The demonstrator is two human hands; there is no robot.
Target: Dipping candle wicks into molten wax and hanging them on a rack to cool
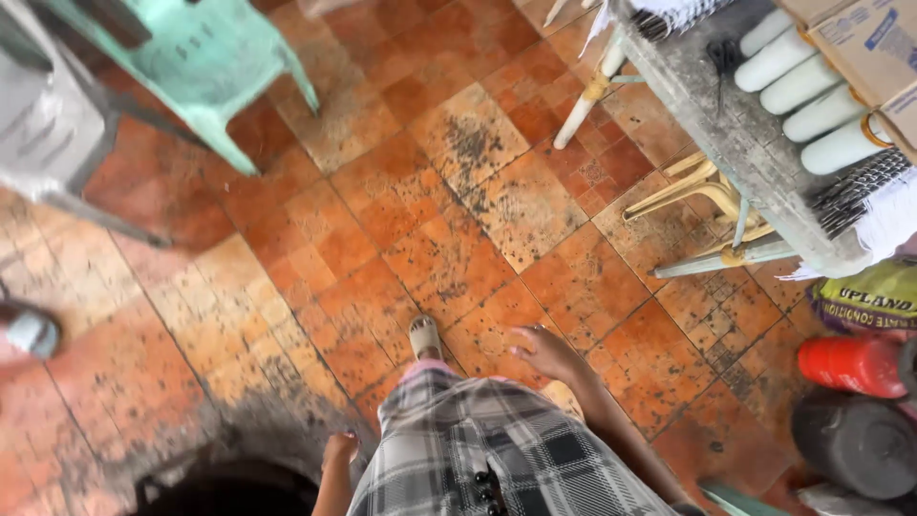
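Head view looks straight down on a person walking over an orange tiled floor (401, 220), worn and speckled with dark stains. Both hands hang empty. At about 5 o'clock the right hand (544, 352) is released, fingers loosely spread, palm toward the floor, touching nothing; it hovers beside the plaid checked garment (487, 449) that covers the person's body at 6 o'clock. At about 7 o'clock the left hand (340, 447) hangs with fingers curled loosely, gripping nothing, just beside the same garment. Between the hands, a foot in a pale sandal (425, 336) points toward 12 o'clock.

Outward, at 2 o'clock, a grey tabletop (735, 143) carries white rolls (812, 81) and cardboard boxes (860, 38). Beneath it sits a pale yellow chair frame (697, 186). At 4 o'clock stand a red cylinder (850, 365), a dark round container (855, 441) and a yellow-green sack (864, 296). At 11 o'clock stands a green plastic chair (205, 57), with a grey metal frame (57, 124) beside it at 10 o'clock.
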